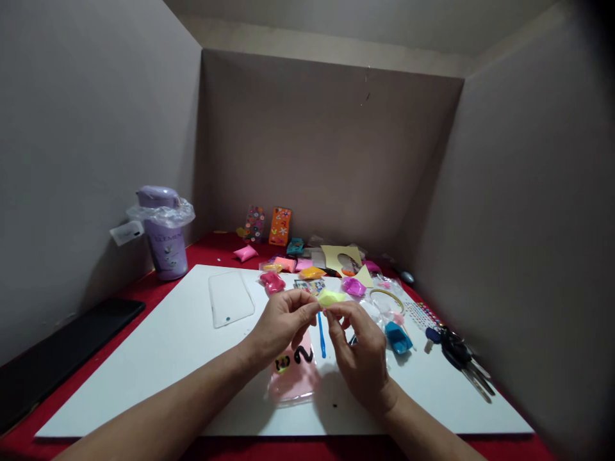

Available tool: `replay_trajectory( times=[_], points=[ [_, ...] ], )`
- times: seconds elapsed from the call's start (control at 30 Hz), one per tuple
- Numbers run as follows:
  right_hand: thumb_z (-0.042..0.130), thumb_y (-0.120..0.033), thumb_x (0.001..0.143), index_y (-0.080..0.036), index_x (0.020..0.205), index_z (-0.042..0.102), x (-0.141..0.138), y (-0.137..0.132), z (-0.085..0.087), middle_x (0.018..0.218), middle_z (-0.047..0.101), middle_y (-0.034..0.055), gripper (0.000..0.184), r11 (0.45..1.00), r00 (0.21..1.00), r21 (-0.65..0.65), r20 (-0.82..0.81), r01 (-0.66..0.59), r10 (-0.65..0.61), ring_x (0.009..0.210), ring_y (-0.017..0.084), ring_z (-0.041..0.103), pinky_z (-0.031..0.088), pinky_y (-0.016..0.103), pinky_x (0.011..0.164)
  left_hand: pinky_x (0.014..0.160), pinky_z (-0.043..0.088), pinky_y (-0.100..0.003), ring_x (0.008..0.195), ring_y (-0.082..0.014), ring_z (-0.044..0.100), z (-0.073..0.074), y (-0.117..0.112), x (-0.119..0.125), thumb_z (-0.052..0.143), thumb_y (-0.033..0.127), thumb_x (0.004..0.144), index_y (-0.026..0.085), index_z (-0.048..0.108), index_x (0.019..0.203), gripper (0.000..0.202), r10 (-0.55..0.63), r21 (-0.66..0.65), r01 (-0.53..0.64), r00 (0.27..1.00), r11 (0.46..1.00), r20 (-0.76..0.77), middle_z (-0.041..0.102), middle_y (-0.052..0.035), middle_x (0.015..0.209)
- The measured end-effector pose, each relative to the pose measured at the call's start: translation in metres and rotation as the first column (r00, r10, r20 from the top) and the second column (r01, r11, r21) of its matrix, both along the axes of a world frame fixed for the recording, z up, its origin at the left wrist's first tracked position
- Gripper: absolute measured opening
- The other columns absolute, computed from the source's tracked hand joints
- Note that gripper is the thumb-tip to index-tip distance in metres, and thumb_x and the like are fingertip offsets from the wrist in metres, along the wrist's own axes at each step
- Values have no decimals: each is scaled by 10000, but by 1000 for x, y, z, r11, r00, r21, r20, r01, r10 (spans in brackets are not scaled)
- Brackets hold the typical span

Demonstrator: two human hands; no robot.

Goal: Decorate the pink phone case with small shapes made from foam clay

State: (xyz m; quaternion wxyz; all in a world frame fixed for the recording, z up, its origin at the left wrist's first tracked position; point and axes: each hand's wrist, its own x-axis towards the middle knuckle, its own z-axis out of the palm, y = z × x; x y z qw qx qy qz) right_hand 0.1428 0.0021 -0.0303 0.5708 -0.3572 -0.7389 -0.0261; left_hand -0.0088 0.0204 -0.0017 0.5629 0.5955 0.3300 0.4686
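Observation:
My left hand (283,323) and my right hand (358,349) meet over the white board (158,358), their fingertips pinched together on something tiny that I cannot make out. Just beyond the fingertips lies a packet of yellow clay (330,297). Under my hands rests a pink phone case (294,374) with a black squiggle and a small yellow-and-black shape on it. A thin blue modelling tool (321,334) lies between my hands on the board.
A clear phone case (230,298) lies left of my hands. Several clay packets (271,282) and decorated cases (280,226) sit at the back. A blue clay packet (398,337), keys (461,358), a lilac bottle (164,234) and a black tablet (57,352) surround the board.

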Motion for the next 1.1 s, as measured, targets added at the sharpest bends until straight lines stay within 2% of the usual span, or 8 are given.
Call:
replay_trajectory(
  times=[0.2, 0.47, 0.73, 1.1],
  points=[
    [527, -91, 841, -180, 902, 585, 1, -1, 1, 821, 617, 45, 122, 1000, 999, 12, 34, -15, 14, 753, 165, 563, 448, 311, 677, 294, 276, -139, 323, -23, 376, 0, -1, -1, 659, 393, 752, 119, 559, 687, 299, -1, -19, 0, 998, 1000, -57, 500, 42, 523],
    [531, -95, 838, -173, 889, 580, 1, 0, 1, 808, 606, 42, 105, 999, 999, -12, 37, -32, 33, 735, 161, 553, 443, 309, 672, 291, 289, -137, 340, -31, 376, 0, -1, 0, 692, 365, 714, 128, 543, 677, 283, -23, -79, 24, 1000, 997, 10, 483, 52, 502],
    [519, -97, 851, -173, 1013, 575, 1, -2, 1, 872, 617, 57, 187, 998, 998, -28, 25, -65, 66, 768, 168, 568, 453, 316, 681, 283, 271, -136, 343, -30, 336, 4, -3, 2, 681, 369, 715, 135, 530, 678, 282, -29, -126, 32, 999, 992, 24, 459, 60, 486],
    [519, -104, 854, -184, 934, 591, 2, 1, -1, 789, 621, 34, 134, 999, 999, -15, 29, -42, 42, 689, 152, 557, 443, 296, 626, 283, 276, -135, 338, -28, 337, -2, 1, 0, 623, 405, 782, 136, 528, 656, 312, -97, -74, 97, 995, 992, 10, 451, 52, 498]
  ],
)
